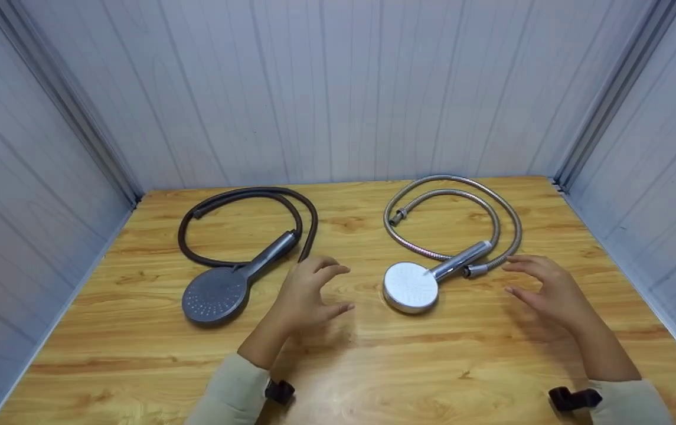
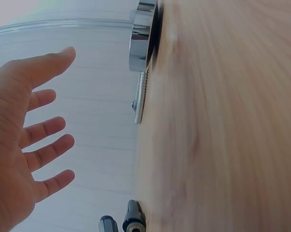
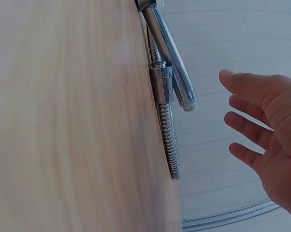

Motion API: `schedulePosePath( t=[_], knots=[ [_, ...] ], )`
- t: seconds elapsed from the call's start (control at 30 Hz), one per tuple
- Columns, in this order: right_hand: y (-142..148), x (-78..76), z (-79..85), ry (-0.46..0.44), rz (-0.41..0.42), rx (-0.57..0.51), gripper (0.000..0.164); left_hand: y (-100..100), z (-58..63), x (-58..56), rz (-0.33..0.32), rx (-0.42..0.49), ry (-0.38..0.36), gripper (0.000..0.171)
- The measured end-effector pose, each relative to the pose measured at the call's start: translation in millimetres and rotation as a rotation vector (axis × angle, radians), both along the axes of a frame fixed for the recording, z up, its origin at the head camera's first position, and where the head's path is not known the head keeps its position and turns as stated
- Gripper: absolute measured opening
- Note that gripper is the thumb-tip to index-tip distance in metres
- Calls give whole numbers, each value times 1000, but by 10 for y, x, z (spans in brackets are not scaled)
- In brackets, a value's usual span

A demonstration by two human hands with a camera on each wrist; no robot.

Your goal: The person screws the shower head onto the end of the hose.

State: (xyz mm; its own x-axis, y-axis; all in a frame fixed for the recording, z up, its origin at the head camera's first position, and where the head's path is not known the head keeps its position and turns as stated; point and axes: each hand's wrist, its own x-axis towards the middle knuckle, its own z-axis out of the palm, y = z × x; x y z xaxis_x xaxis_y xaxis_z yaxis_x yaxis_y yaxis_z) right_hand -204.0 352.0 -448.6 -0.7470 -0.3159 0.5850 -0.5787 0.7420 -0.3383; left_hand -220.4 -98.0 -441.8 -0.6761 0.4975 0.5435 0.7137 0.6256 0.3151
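Note:
A chrome shower head (image 1: 411,287) with a white face lies right of centre, its handle slanting up to the right. Its coiled metal hose (image 1: 518,221) lies behind it, one chrome end fitting (image 1: 475,270) beside the handle. To the left is a dark grey shower head (image 1: 215,295) with a black hose (image 1: 181,233) looped behind. My left hand (image 1: 308,295) hovers between the two shower heads, fingers spread and holding nothing. My right hand (image 1: 550,292) is in the air just right of the metal hose, its fingers relaxed and apart from it.
Both sets lie on a wood-grain table (image 1: 373,378). Pale panelled walls (image 1: 343,88) close it in at the back and on both sides. A dark wrist mount (image 1: 280,391) sits at the left sleeve, another mount (image 1: 574,399) at the right.

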Motion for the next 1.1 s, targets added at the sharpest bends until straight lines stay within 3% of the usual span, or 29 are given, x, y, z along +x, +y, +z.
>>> schedulePosePath(
  t=[0.4, 0.77, 1.1],
  knots=[
    [42, 8, 14, -29, -53, 17, 41, 151, 2, -18, -41, 15, -19, 52],
    [33, -16, -6, -27, 6, -22, 39, 318, -22, -20, -94, 25, -15, 49],
    [52, -16, -35, -67, -17, -62, 37, 524, -87, -15, -116, 45, -50, 45]
  ],
)
